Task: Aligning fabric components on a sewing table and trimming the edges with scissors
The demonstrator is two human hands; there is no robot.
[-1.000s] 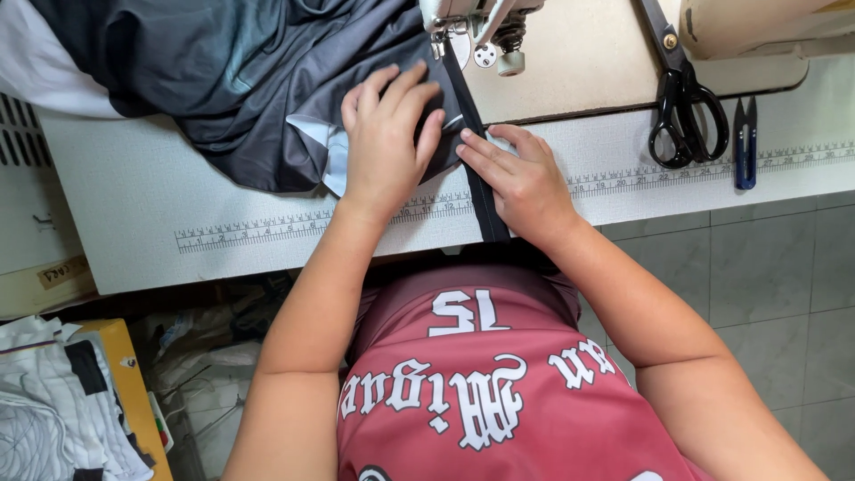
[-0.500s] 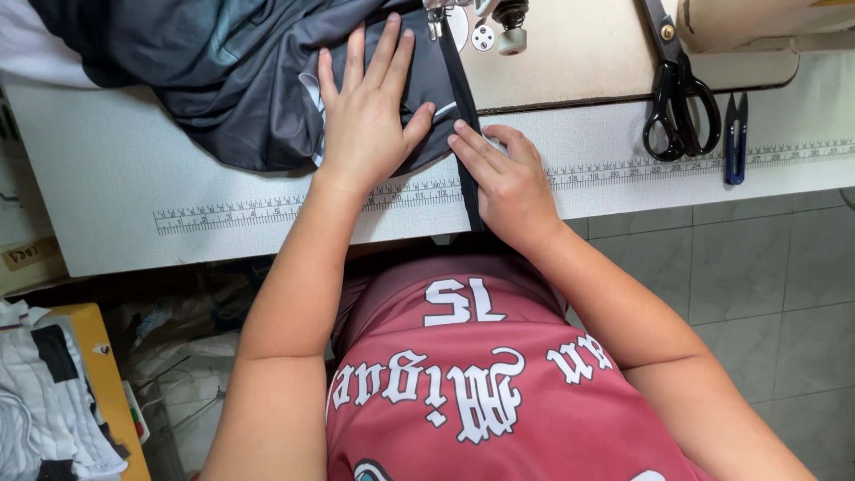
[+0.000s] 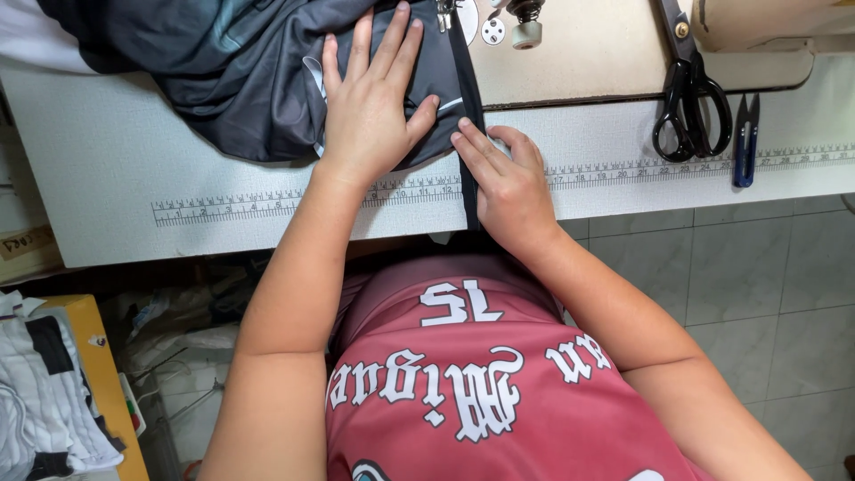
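A dark grey garment (image 3: 223, 71) lies bunched on the white sewing table (image 3: 116, 169). My left hand (image 3: 374, 102) presses flat on it, fingers spread, just left of the presser foot (image 3: 445, 13). A narrow black strip (image 3: 468, 107) runs from the foot down over the table's front edge. My right hand (image 3: 503, 183) pinches this strip with fingertips near the edge. The sewing machine's base plate (image 3: 570, 53) lies beyond both hands.
Black scissors (image 3: 686, 98) and a blue thread snip (image 3: 746, 138) lie on the table at right. A printed ruler strip (image 3: 223, 207) runs along the table front. Folded white fabric (image 3: 44, 392) sits on a yellow stand at lower left. Grey tiles (image 3: 757, 276) cover the floor.
Both hands and the garment have slid away from me toward the presser foot. My left hand now lies flatter with fingers spread wider.
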